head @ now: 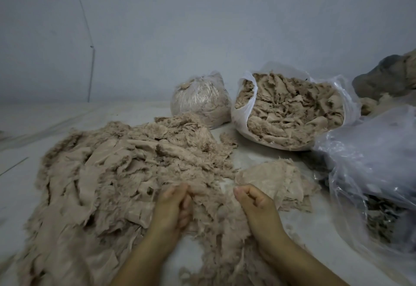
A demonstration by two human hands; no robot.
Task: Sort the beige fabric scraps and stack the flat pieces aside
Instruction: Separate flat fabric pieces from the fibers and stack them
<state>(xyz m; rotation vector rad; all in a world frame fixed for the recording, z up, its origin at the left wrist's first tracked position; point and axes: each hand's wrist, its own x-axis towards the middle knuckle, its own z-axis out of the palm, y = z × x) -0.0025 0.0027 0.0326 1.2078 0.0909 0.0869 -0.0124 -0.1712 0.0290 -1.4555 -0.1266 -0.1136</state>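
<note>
A big loose heap of frayed beige fabric scraps (126, 168) covers the pale floor in front of me, spreading left and toward the bottom edge. To its right lies a small stack of flat beige pieces (279, 180). My left hand (173, 209) rests on the heap's near right side with its fingers pinched on a scrap. My right hand (254, 202) is curled closed just left of the flat stack, and a thin scrap edge seems to run between the two hands; whether it holds that edge I cannot tell.
An open white plastic bag (243, 114) full of beige scraps stands at the back right. A tied clear bag of scraps (200, 98) sits left of it. Crumpled clear plastic bags (371, 168) lie at the right. The grey wall (157, 26) is behind.
</note>
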